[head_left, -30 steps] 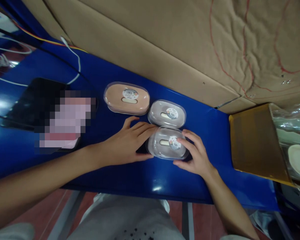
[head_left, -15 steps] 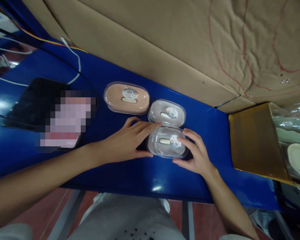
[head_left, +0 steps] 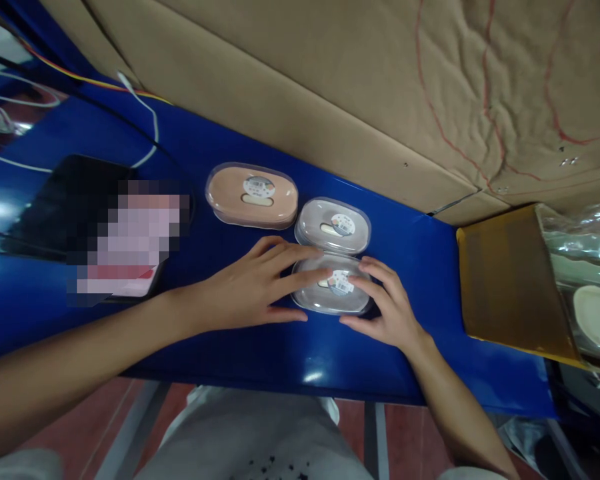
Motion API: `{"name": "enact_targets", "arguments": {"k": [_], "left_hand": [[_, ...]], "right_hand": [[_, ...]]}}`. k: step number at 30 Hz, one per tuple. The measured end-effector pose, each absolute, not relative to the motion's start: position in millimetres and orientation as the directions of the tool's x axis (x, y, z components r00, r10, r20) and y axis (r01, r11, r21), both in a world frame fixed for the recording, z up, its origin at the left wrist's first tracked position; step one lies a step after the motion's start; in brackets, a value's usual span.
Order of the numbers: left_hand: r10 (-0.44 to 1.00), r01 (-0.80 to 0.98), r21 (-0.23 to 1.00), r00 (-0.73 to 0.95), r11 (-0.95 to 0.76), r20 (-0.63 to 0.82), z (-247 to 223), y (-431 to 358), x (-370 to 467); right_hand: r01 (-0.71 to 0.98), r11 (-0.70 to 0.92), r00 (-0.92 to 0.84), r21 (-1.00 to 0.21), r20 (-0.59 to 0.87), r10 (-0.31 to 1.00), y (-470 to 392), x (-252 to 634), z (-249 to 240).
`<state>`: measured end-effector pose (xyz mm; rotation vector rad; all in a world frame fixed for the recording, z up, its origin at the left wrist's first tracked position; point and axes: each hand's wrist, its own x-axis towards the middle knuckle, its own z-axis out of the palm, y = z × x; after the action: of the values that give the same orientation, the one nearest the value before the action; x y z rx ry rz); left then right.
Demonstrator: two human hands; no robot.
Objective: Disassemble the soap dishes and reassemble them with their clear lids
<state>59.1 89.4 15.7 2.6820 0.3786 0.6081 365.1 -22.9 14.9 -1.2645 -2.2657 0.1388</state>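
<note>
Left of frame: black tablet-like slab point(head_left: 35, 213), phone point(head_left: 135, 233) overlapping its right side, screen pixelated. White cable point(head_left: 155, 123) comes down behind them. Then peach oval box point(head_left: 230, 190), clear-covered, label up, flat on the blue tabletop point(head_left: 220, 360), no hand on it.

Left hand point(head_left: 240, 287), centre: changed in the last half second. Index finger was at the upper-left rim of near grey box point(head_left: 325, 301); now it lies across the clear cover and partly hides the pale slot. Thumb still at lower-left edge. Fingers spread, not closed round the box. So both hands now have fingers over the same cover.

Far grey box point(head_left: 313, 223) sits just above near grey box in frame, to the right of peach one; not handled. Near grey box is at frame centre, on the tabletop, label point(head_left: 340, 283) between the two hands' fingertips.

Right hand point(head_left: 393, 310): curved round the right end, index by the label, thumb at near edge. Little changed. Firm grasp or light touch: can't tell.

Far right: open carton point(head_left: 505, 280) with pale lid point(head_left: 597, 317) among clear wrap.
</note>
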Motion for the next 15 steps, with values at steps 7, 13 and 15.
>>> {"name": "enact_targets", "arguments": {"k": [7,13,15], "left_hand": [[0.295,0.171,0.346,0.89,-0.923,0.349,18.3,89.1,59.1],[0.312,0.182,0.357,0.884,-0.916,0.349,17.0,86.9,60.4],[0.304,0.173,0.351,0.88,-0.92,0.364,15.5,87.2,60.5]], "right_hand": [[0.763,0.571,-0.441,-0.303,0.4,0.803,-22.2,363.5,17.2],[0.785,0.552,-0.454,-0.282,0.345,0.822,-24.6,362.3,19.2],[0.782,0.554,-0.46,-0.284,0.336,0.822,-25.0,362.4,19.2]]}}
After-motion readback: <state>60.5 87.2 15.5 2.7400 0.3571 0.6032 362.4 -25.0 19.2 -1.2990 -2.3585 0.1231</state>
